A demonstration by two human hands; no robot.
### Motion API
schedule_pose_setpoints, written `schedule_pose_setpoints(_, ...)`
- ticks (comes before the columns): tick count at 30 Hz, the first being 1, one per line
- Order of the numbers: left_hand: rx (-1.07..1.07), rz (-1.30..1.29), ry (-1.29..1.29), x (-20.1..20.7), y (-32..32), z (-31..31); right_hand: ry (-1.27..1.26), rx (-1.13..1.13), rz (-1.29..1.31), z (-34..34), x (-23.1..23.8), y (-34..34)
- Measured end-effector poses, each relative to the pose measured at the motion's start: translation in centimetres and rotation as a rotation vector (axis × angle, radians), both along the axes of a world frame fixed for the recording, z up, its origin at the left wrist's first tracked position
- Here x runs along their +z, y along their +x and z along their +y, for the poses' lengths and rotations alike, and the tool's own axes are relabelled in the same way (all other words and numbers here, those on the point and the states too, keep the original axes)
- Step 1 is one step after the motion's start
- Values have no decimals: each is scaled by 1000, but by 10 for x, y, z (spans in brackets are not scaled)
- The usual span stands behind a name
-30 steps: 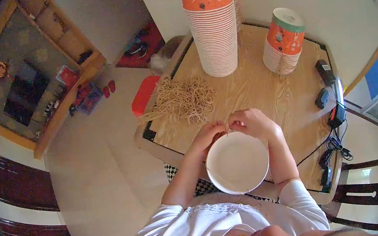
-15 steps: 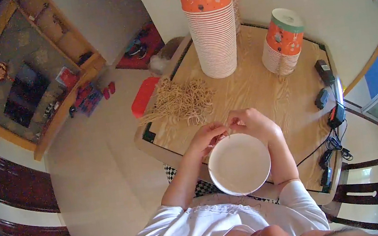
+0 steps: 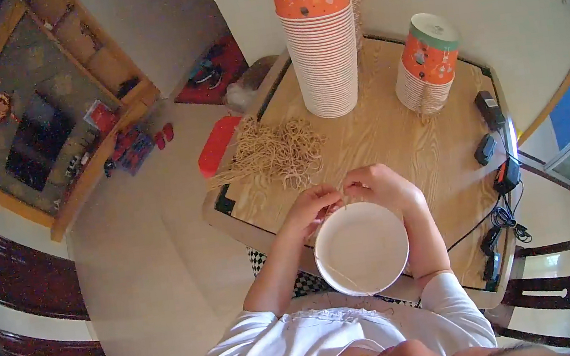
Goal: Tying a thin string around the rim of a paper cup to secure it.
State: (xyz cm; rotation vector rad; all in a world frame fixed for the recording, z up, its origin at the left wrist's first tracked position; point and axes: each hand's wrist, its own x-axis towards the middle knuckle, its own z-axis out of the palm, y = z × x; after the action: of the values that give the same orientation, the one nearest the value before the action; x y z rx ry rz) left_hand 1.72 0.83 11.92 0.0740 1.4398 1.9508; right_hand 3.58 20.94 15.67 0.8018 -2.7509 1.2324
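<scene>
A white paper bucket [image 3: 361,248] with its mouth facing up stands close in front of my body, at the table's near edge. Over its far rim my left hand [image 3: 314,210] and my right hand [image 3: 378,186] are close together, each with fingers pinched on a thin tan paper cord [image 3: 346,203]. One strand of the cord runs across the near left of the bucket's mouth. The fingertips partly cover the ends. Just beyond my left hand lies a tangled pile of the same tan cord [image 3: 277,149].
A tall stack of orange and white paper buckets [image 3: 322,50] stands at the back, with a shorter stack [image 3: 427,62] to its right. A red plastic tray [image 3: 217,146] sits by the pile. Black adapters and cables [image 3: 504,210] line the right edge, near a dark chair [image 3: 562,289].
The cord strand now shows across the near left of the bucket's mouth, where it was not visible before. Both hands have barely moved.
</scene>
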Motion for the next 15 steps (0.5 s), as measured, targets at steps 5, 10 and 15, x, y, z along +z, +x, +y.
schedule_pose_setpoints(5,-9,25,-23,3,0,2,191,-14,-27,-1,-1,-2)
schedule_pose_setpoints(10,36,37,-56,6,3,7,84,-11,-63,-1,-2,-1)
schedule_pose_setpoints(15,11,43,-27,2,4,6,46,-15,-64,2,-3,0)
